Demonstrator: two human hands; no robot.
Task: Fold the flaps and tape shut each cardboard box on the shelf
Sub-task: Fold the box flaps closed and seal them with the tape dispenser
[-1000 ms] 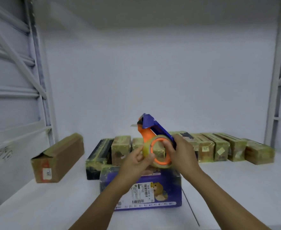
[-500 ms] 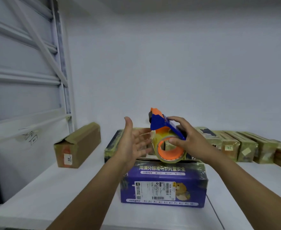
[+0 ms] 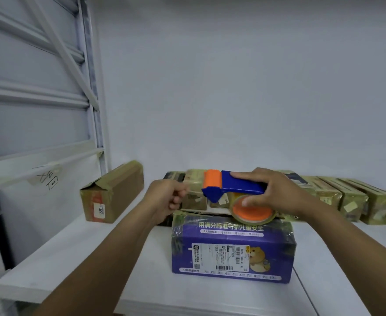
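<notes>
A purple printed cardboard box (image 3: 232,249) sits on the white shelf (image 3: 78,254) in front of me, wrapped in clear tape. My right hand (image 3: 274,192) grips a blue and orange tape dispenser (image 3: 230,187) lying level over the box's top, its tape roll (image 3: 251,212) resting on the box's far top edge. My left hand (image 3: 167,199) is just left of the dispenser's orange roller, fingers curled in a pinch; a clear tape end between them is too faint to confirm.
A brown cardboard box (image 3: 112,192) with a loose end flap lies at the left. A row of several taped boxes (image 3: 351,199) lines the back wall. A white rack upright (image 3: 94,92) rises at the left. The shelf's front edge is near.
The dispenser has tipped from upright to level and lowered onto the purple box. My left hand went from open fingers to a curled pinch beside the roller. The view shifted right and down.
</notes>
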